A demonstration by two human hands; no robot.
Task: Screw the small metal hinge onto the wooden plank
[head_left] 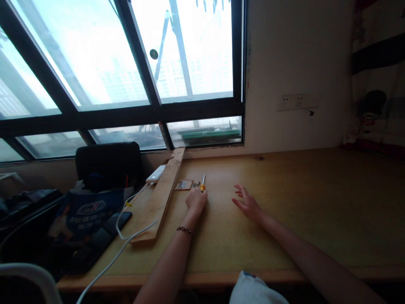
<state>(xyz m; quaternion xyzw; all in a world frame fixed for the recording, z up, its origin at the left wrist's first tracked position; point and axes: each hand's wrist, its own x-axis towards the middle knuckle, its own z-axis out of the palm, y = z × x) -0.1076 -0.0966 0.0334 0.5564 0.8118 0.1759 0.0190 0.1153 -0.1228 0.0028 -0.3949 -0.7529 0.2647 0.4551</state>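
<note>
My left hand point(196, 199) is closed around the handle of a screwdriver point(203, 185) with a yellow handle. Its metal shaft points away from me, towards the wall, low over the table. Just beyond that hand lies a small flat piece point(184, 185) with metallic parts on it, and a few small dark bits point(196, 184) sit between it and the screwdriver. My right hand point(247, 203) is over the table to the right, fingers spread, holding nothing. A bracelet circles my left wrist.
A long wooden board point(161, 198) lies along the table's left side, with a white power strip point(156, 174) and white cable point(118, 228) by it. A black chair point(107, 164) and a blue bag point(85, 211) stand left of the wooden table point(300, 202). Wall sockets point(292, 101) are behind.
</note>
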